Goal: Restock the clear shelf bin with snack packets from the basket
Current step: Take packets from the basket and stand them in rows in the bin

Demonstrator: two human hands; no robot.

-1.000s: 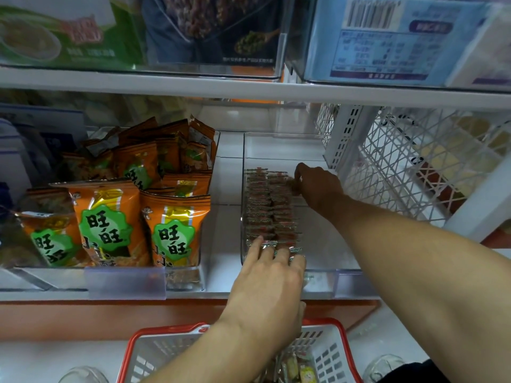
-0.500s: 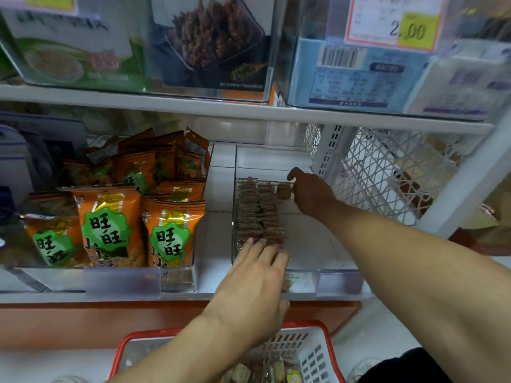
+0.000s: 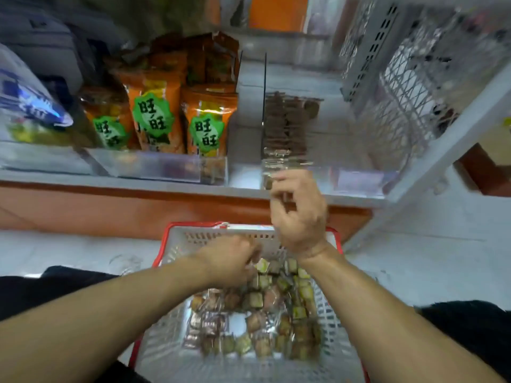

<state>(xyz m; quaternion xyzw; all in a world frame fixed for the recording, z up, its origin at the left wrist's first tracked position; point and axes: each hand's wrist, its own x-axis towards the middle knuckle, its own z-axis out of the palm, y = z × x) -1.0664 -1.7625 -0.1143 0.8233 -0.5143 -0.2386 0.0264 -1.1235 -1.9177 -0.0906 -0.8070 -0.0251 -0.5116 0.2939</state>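
Holding dozens of snack packets (image 3: 265, 310), one basket (image 3: 177, 352) sits below one clear bin (image 3: 345, 150) with two packet rows. Left hand (image 3: 229, 261) curls among the packets, grasp unclear; right hand (image 3: 300, 214) hangs loosely curled, seemingly empty.

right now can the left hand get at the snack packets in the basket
Probably yes: the left hand is already down inside the basket, right at the loose snack packets, with nothing covering them.

Clear plastic bin (image 3: 359, 178), glossy packets (image 3: 257, 313), plastic basket (image 3: 171, 322)

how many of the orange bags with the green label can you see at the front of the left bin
3. One at the left, partly in shadow, one in the middle, one at the right. More orange bags stand behind them, blurred and partly hidden.
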